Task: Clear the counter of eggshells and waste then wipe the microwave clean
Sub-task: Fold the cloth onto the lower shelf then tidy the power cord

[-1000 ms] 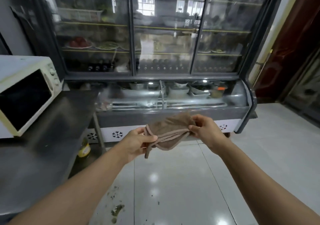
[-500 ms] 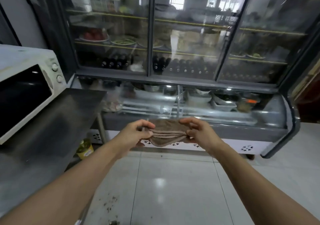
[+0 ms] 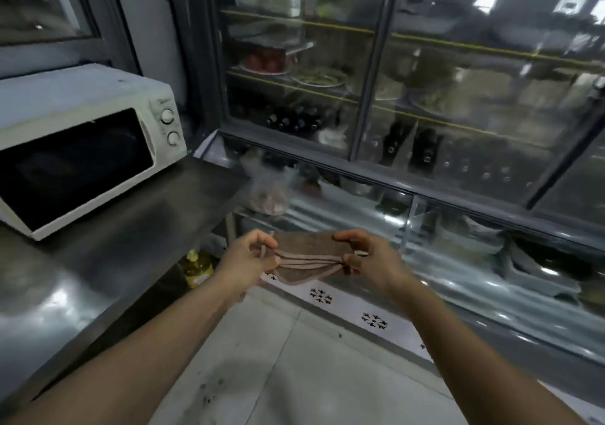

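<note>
Glass-door display fridge [image 3: 425,97] behind, steel desk [image 3: 98,244] left carrying the white microwave [image 3: 82,136], door facing you. Your left hand [image 3: 248,257] and right hand [image 3: 366,261] each pinch an end of the folded brown cloth [image 3: 307,257], stretched left-right in mid-air over the floor. Wiping step likely next: turn left, press cloth on microwave.

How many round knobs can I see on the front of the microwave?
2. Both sit on the control panel at the right end of the microwave front: the upper knob is directly above the lower knob. None seems hidden.
</note>
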Action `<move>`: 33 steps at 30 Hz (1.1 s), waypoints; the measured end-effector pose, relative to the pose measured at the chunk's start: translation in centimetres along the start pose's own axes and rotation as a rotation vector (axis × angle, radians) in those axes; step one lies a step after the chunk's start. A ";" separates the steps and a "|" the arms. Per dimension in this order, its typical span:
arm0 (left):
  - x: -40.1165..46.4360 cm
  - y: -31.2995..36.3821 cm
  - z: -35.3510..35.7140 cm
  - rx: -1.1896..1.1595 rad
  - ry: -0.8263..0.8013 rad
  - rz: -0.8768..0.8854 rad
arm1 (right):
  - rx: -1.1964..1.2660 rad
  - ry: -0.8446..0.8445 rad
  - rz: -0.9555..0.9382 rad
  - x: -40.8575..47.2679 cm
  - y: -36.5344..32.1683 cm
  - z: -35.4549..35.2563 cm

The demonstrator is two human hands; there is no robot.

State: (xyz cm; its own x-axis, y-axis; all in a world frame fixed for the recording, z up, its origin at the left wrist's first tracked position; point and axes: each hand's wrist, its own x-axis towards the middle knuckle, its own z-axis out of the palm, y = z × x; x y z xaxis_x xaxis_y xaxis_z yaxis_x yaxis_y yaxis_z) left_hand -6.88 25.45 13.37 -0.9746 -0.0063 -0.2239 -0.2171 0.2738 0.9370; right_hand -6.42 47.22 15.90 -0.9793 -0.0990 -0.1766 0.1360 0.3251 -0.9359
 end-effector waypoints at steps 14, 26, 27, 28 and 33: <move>6.0 -1.3 5.1 -0.120 0.349 -0.265 | -0.156 -0.439 -0.069 17.2 5.1 -1.1; 14.7 -9.6 2.1 -0.132 0.489 -0.315 | -0.344 -0.621 0.011 30.2 9.9 8.0; 15.5 -10.5 1.9 -0.142 0.501 -0.332 | -0.352 -0.640 0.016 31.3 10.4 8.9; 16.4 -11.4 1.7 -0.149 0.514 -0.351 | -0.354 -0.660 0.020 32.3 11.0 9.7; 20.9 -17.2 1.1 -0.098 0.608 -0.458 | -0.391 -0.748 0.023 37.8 14.7 13.6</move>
State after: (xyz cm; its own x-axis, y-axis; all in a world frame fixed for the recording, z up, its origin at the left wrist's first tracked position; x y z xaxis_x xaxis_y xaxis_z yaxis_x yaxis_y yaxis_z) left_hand -23.43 21.68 -7.76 -0.6388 -0.6342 -0.4356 -0.5830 0.0296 0.8119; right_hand -39.39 35.47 -8.72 -0.6008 -0.6401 -0.4788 -0.0420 0.6235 -0.7807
